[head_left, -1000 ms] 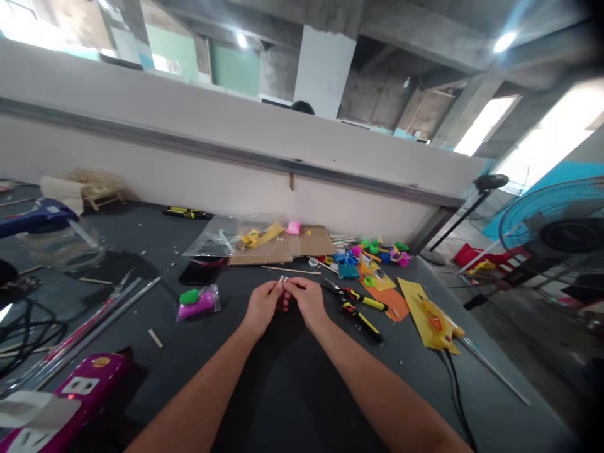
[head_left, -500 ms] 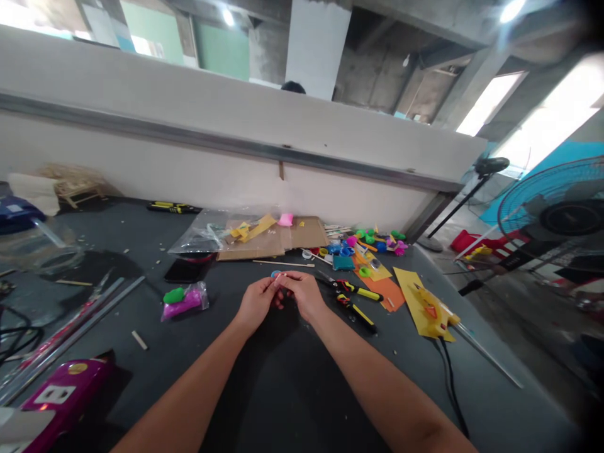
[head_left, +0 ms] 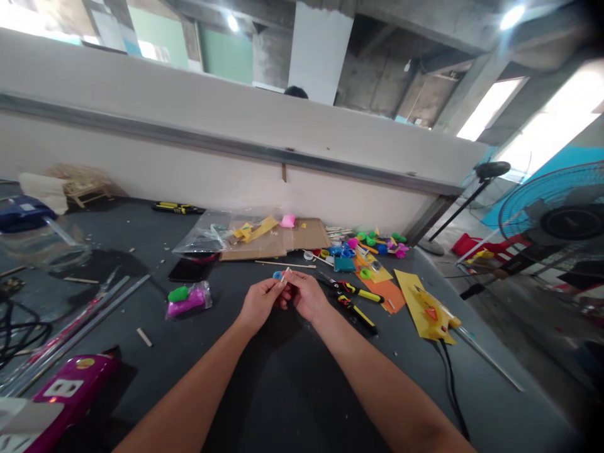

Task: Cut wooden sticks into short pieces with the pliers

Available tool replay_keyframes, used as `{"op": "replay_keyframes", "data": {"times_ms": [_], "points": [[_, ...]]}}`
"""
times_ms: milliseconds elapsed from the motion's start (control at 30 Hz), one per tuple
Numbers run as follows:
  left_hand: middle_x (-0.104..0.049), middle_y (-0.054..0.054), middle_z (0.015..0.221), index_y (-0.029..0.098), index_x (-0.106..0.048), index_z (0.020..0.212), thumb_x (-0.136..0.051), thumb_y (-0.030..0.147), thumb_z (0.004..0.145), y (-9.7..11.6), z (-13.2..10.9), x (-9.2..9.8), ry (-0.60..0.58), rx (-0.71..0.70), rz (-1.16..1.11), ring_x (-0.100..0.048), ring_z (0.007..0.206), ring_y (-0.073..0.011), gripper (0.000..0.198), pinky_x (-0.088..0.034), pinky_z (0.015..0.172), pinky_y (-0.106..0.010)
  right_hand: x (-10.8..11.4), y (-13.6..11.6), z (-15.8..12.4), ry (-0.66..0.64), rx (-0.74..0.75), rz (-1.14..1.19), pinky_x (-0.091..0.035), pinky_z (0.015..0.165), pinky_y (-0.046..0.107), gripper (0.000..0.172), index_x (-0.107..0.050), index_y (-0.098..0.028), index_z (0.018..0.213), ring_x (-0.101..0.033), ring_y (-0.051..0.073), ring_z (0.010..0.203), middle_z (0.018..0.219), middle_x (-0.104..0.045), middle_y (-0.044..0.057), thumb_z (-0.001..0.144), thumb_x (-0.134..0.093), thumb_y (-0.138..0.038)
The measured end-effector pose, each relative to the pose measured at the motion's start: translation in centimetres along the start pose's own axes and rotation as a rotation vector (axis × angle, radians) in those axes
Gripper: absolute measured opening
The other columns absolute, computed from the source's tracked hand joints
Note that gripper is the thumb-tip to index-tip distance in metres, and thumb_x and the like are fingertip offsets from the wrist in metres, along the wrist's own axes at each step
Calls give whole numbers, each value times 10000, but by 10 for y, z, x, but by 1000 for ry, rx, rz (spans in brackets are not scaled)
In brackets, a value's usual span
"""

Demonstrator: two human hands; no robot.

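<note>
Wooden stick (head_left: pixel 285 275) pinched; plastic bag (head_left: pixel 202 294) holds magenta clay (head_left: pixel 184 306).

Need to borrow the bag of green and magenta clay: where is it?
In the head view, the bag of green and magenta clay lies on the dark tabletop, left of the left hand, just below a black phone.

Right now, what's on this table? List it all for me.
Table: one, dark grey, under everything.
Cardboard sheet: one, brown, far edge.
Clear plastic bag: one, transparent, left of cardboard.
Small plastic pieces: many, mixed bright colours, far right.
Clay packet: one, pink with green lump, left of hands.
Handled tools: two, yellow and black, right of hands.
Orange paper: one, orange, beside those tools.
Magenta case: one, front left.
Pale stick: one, pale, pinched between hands.
Left hand: one, bare, pinching the stick.
Right hand: one, bare, pinching the stick.
</note>
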State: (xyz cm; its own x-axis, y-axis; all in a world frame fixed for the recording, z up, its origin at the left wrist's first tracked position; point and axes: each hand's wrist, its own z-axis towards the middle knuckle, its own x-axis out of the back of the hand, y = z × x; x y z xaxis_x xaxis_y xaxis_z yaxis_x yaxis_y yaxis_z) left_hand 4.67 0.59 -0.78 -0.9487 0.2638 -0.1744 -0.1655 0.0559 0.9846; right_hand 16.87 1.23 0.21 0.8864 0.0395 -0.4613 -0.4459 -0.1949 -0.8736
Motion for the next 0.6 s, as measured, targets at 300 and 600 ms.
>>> {"op": "replay_keyframes", "data": {"times_ms": [300,600], "points": [[-577,4,599,144,-579,716,-582,472,719,-7,3,1,26,-14,72,-542,485,-103,329,-479,512,-241,-5,-1,-3,110,193,-218,-396,460,246,215,-688,-168,710,-474,112,463,587,-617,-6,585,-714,-341],[-576,4,599,163,-597,720,-502,432,781,-14,6,4,33,-60,287,-549,493,-124,292,-457,518,-249,5,-10,-1,13,237,-392,-456,633,284,192,-713,-177,756,-582,158,617,676,-675,15,622,-682,-311]]}}
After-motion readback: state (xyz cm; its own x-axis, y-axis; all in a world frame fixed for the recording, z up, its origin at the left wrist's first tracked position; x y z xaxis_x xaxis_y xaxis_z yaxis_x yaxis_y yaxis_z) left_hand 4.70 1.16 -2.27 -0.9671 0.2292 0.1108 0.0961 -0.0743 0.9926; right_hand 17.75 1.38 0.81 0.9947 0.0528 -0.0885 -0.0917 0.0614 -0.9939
